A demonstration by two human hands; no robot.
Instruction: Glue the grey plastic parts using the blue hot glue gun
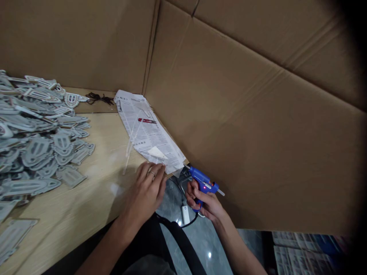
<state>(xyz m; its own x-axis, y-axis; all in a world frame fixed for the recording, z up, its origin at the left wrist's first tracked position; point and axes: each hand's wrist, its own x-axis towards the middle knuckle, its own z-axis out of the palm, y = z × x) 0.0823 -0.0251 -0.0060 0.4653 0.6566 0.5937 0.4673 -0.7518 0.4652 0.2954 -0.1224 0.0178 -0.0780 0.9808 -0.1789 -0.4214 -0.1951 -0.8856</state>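
My right hand (203, 200) is wrapped round the handle of a blue glue gun (202, 178), whose nozzle points up and left at the newspaper's near corner. A small red light shows on its side, and a clear glue stick pokes out of its back. My left hand (150, 181) is at the table edge, fingers curled together by the near end of the newspaper (143, 133); what its fingertips hold, if anything, is hidden. On the newspaper lie a red tool (147, 121) and a white triangular piece (157, 153).
A large pile of grey flat pieces (37, 145) covers the left of the wooden table (100, 149). Clear sticks (128, 152) lie beside the newspaper. A dark cord bundle (99, 99) is at the back. Cardboard walls (243, 133) stand behind and right. A cable hangs below the gun.
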